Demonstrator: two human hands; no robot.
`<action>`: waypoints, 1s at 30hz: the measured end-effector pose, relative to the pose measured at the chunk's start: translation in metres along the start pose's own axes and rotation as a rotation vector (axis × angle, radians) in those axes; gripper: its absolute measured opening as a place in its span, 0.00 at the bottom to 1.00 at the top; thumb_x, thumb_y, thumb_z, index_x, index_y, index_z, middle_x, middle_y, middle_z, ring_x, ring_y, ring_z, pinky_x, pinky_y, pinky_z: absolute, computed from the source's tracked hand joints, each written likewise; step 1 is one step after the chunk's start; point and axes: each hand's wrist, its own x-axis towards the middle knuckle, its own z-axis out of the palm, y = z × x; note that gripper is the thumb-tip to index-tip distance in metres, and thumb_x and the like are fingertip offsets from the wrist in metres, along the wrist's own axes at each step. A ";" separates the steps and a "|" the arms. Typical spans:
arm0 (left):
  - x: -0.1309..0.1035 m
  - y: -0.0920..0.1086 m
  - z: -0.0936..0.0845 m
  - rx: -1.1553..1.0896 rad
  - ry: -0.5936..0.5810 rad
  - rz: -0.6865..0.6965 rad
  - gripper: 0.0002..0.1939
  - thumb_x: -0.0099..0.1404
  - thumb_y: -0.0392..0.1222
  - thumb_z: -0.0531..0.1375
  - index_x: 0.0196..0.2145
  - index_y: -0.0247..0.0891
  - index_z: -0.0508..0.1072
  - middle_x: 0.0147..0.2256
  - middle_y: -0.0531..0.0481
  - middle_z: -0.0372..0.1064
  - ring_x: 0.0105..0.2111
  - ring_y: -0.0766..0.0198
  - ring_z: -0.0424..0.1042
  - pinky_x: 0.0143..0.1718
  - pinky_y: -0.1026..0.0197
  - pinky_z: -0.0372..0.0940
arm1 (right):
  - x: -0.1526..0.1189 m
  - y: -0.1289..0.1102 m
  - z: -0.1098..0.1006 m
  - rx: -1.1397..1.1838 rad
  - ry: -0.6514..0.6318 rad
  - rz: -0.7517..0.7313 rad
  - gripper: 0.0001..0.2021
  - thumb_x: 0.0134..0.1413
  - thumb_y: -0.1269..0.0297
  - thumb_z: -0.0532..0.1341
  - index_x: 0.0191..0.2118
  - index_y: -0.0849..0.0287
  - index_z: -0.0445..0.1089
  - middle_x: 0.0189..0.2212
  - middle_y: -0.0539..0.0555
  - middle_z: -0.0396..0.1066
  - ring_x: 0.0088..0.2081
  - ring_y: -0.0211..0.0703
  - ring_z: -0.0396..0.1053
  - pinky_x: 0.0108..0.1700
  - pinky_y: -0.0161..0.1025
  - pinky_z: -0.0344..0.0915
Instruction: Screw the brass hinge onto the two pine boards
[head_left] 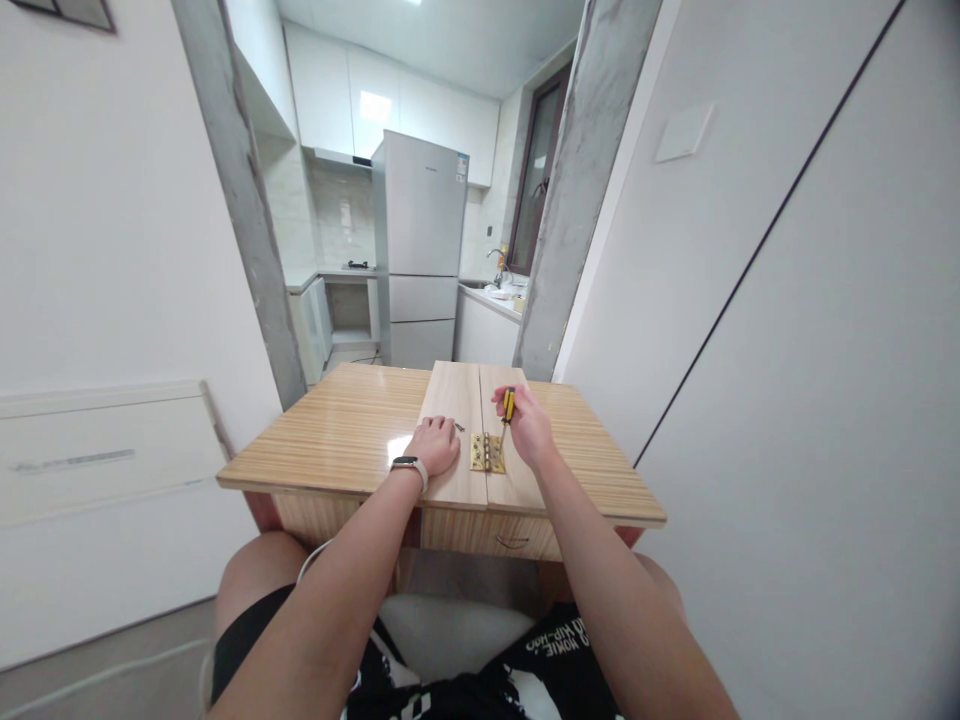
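Grips a screwdriver in the right hand, with thumb and fingers closed around the yellow-and-black handle and the shaft pointing down, slightly tilted. Holds the tip at the right leaf of a brass-coloured hinge, too small in view to tell whether seated in a screw. Rests the left hand palm down on the left board, fairly flat, gripping nothing that can be seen. Wears a wristband with a dark face and pale strap on the left wrist. Has some small dark pieces, too blurred to name, just beside the left hand. Has the hinge lying spread flat between both hands, its knuckle over the seam between the left board and the right board. Sits at a striped wooden table, with both boards side by side on top and a drawer below the near edge. Faces a silver refrigerator well beyond, below white cupboards and near a sink
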 end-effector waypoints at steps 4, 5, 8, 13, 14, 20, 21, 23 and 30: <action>0.000 0.000 0.000 -0.004 0.000 0.003 0.23 0.76 0.51 0.51 0.62 0.41 0.69 0.61 0.38 0.68 0.60 0.45 0.63 0.61 0.45 0.58 | 0.001 0.004 -0.003 -0.049 0.022 -0.002 0.23 0.58 0.36 0.67 0.35 0.54 0.75 0.31 0.53 0.75 0.30 0.42 0.68 0.33 0.41 0.62; 0.000 0.000 0.000 -0.004 0.004 0.003 0.23 0.76 0.51 0.51 0.62 0.41 0.69 0.61 0.38 0.68 0.60 0.45 0.63 0.61 0.46 0.58 | 0.001 0.004 -0.003 -0.057 0.037 -0.009 0.23 0.56 0.37 0.69 0.35 0.54 0.75 0.31 0.52 0.75 0.31 0.42 0.69 0.34 0.41 0.63; 0.000 -0.001 0.001 -0.003 0.009 0.004 0.22 0.76 0.51 0.51 0.62 0.41 0.69 0.61 0.38 0.68 0.60 0.45 0.63 0.62 0.46 0.58 | 0.001 0.004 -0.002 -0.053 0.082 -0.031 0.23 0.49 0.41 0.75 0.35 0.53 0.71 0.32 0.50 0.75 0.33 0.42 0.72 0.36 0.40 0.65; 0.001 -0.001 0.002 -0.002 0.008 0.012 0.22 0.76 0.51 0.51 0.61 0.41 0.69 0.61 0.38 0.68 0.59 0.45 0.63 0.61 0.46 0.58 | 0.000 0.002 0.001 -0.027 0.057 -0.060 0.22 0.51 0.43 0.75 0.36 0.53 0.68 0.33 0.48 0.75 0.29 0.38 0.68 0.35 0.39 0.64; 0.001 -0.001 0.002 -0.001 0.009 0.012 0.22 0.76 0.51 0.51 0.61 0.41 0.69 0.61 0.38 0.68 0.59 0.45 0.63 0.61 0.45 0.58 | 0.000 0.002 0.001 -0.018 0.043 -0.059 0.21 0.54 0.42 0.73 0.37 0.52 0.69 0.33 0.49 0.75 0.29 0.38 0.67 0.35 0.39 0.64; 0.001 -0.001 0.003 0.007 0.012 0.004 0.23 0.76 0.50 0.50 0.63 0.41 0.68 0.61 0.38 0.68 0.60 0.45 0.63 0.62 0.45 0.58 | 0.001 0.002 0.001 0.005 0.035 0.006 0.26 0.59 0.33 0.63 0.36 0.54 0.76 0.34 0.54 0.76 0.28 0.41 0.68 0.32 0.42 0.64; 0.001 -0.001 0.004 0.008 0.013 0.005 0.23 0.76 0.50 0.51 0.63 0.41 0.69 0.61 0.38 0.68 0.59 0.45 0.63 0.62 0.45 0.58 | 0.001 0.003 0.000 -0.002 0.038 0.011 0.26 0.58 0.33 0.64 0.35 0.54 0.76 0.33 0.54 0.76 0.29 0.41 0.68 0.32 0.42 0.63; 0.001 -0.001 0.004 0.008 0.015 0.008 0.23 0.76 0.50 0.51 0.63 0.41 0.69 0.61 0.38 0.68 0.59 0.45 0.63 0.62 0.45 0.58 | 0.002 0.004 -0.001 -0.018 0.049 0.010 0.25 0.57 0.33 0.66 0.35 0.54 0.75 0.33 0.54 0.76 0.30 0.42 0.69 0.33 0.42 0.64; 0.001 -0.002 0.005 -0.009 0.021 0.007 0.23 0.76 0.50 0.51 0.63 0.41 0.69 0.60 0.38 0.68 0.59 0.45 0.63 0.62 0.45 0.58 | 0.002 0.008 0.000 -0.025 0.123 -0.048 0.23 0.48 0.43 0.76 0.35 0.53 0.70 0.33 0.51 0.76 0.35 0.43 0.74 0.41 0.43 0.69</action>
